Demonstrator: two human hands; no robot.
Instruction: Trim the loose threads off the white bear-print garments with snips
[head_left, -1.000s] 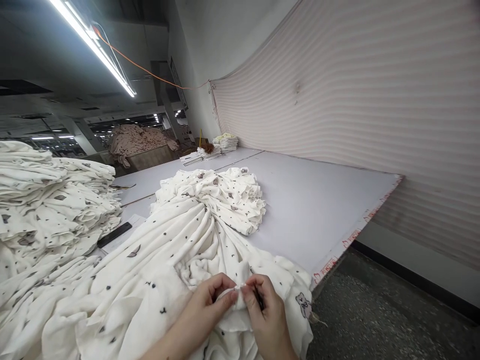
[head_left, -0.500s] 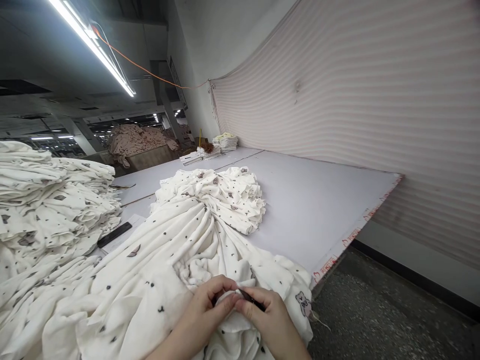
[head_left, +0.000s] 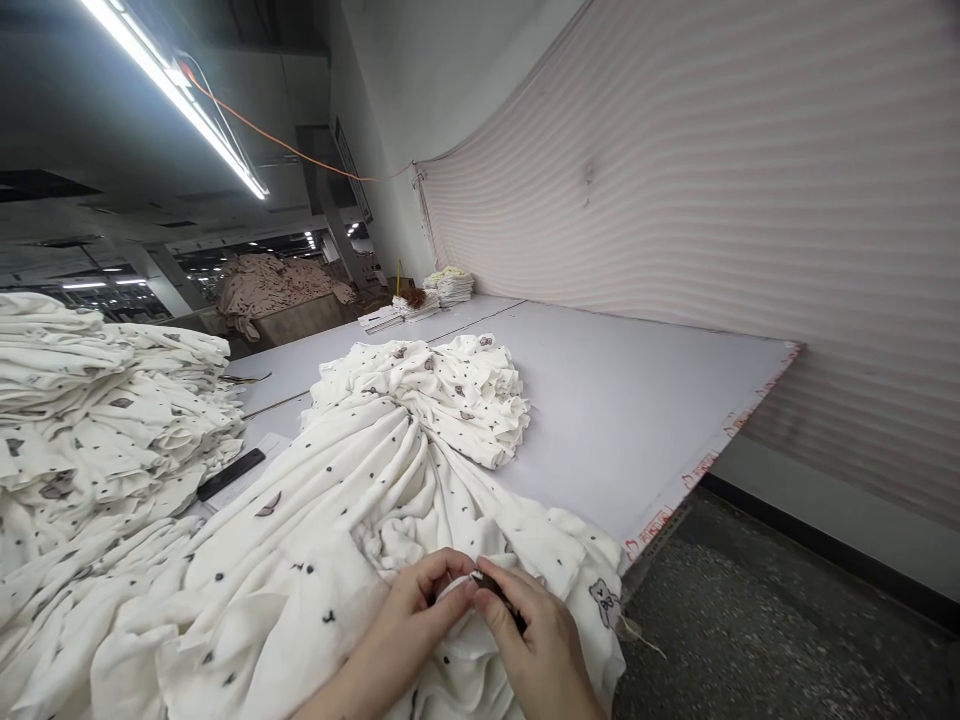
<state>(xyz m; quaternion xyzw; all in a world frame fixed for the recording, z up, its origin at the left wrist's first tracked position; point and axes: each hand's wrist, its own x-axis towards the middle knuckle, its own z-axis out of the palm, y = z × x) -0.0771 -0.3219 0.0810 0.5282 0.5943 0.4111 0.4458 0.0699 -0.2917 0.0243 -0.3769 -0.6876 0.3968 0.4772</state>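
Observation:
My left hand (head_left: 420, 610) pinches a fold of white fleecy fabric (head_left: 277, 560) printed with bears and dark dots. Close against it, my right hand (head_left: 529, 620) is closed round a small dark tool (head_left: 510, 600), shaped like thread snips. Its tip is at the pinched fold, and most of its body is hidden by the fingers. The fabric spreads under both hands and over the table's near edge. Farther up, it gathers into a bunched pile (head_left: 480, 400). A loose thread (head_left: 643, 640) hangs by the printed bear (head_left: 604, 602) at the right.
A tall heap of similar fabric (head_left: 112, 400) stands at the left, beside a black flat object (head_left: 231, 474) on paper. White stacks (head_left: 448, 285) sit at the far end of the pale table (head_left: 600, 380). A striped sheet (head_left: 675, 200) hangs along the right.
My right hand and the dark tool have turned slightly, the tool now tilting more steeply. My left hand keeps its pinch on the fabric. The view has shifted a little.

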